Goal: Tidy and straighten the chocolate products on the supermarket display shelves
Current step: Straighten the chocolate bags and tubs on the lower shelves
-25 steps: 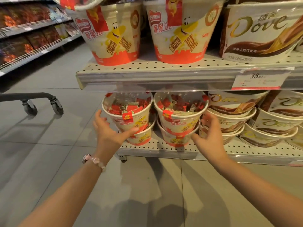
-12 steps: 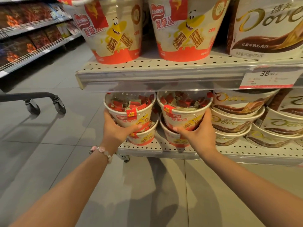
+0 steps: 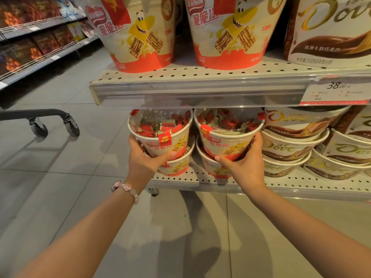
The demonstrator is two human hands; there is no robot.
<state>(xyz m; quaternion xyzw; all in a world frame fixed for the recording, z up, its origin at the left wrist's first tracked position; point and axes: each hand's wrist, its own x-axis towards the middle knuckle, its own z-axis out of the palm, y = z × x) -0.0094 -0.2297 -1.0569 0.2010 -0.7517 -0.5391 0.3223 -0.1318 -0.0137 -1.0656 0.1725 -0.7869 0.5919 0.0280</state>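
Head view, the only one: on the lower perforated metal shelf (image 3: 261, 184), near its left end and close to its front edge, two stacks of cream-and-red Nestle wafer tubs with clear lids stand side by side. The left hand (image 3: 143, 160) wraps the outer left wall of the upper left tub (image 3: 160, 135), thumb across the front low on its printed face, fingers hidden behind. The right hand (image 3: 246, 164) mirrors it on the upper right tub (image 3: 228, 137), thumb at the front base, fingers curled round the right wall, next to the stacked cream-and-brown Dove bowls (image 3: 291, 145). Both hands are clamped on their tubs, probably so each top tub can be turned or nudged square on the tub beneath it (image 3: 176, 166), both at once.

Each tub stands upright, its axis close to vertical, wide mouth up and narrow base nested on the lower lid. The printed logos face outward toward the aisle, the left one turned slightly to the right; the red seal tabs on both rims sit at the front. The left upper tub appears to lean a little leftward over its lower one, which may be what the grip is correcting.

Above, on the upper perforated shelf (image 3: 200, 75), large wafer buckets (image 3: 138, 35) stand with a white price label (image 3: 337, 91) at the right front edge. A grey trolley wheel frame (image 3: 50, 119) stands on the tiled floor, left.
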